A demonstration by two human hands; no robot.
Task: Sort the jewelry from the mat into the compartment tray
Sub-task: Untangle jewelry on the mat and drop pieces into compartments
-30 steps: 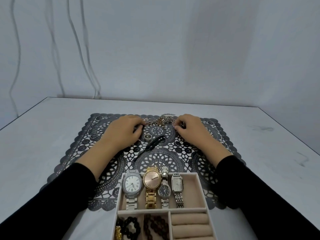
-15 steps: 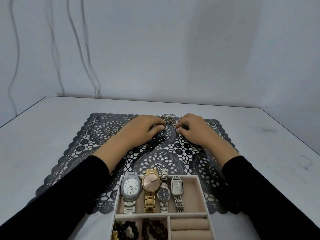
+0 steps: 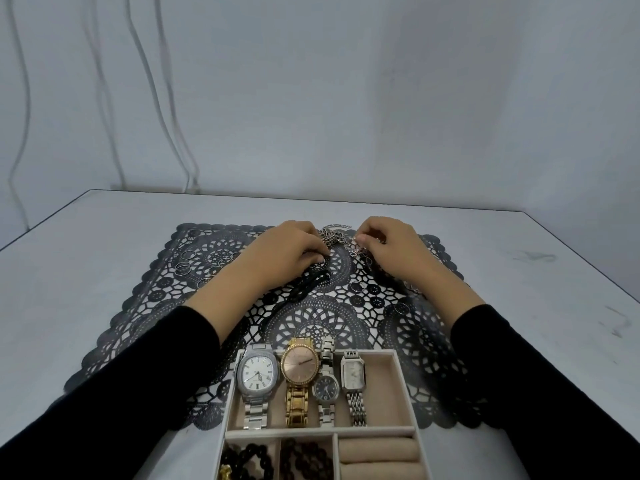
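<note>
The left hand (image 3: 287, 258) has slid right to meet the right hand (image 3: 391, 252), so the tangle of silver chains (image 3: 334, 235) on the mat (image 3: 145, 306) now lies between their fingertips, the right pinching its links, the left curled over it, grip unclear, likely readying a lift to the compartment tray (image 3: 403, 386) back between the forearms.

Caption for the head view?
Left hand and right hand pick at silver chains on the mat; watches sit in the tray.
</note>
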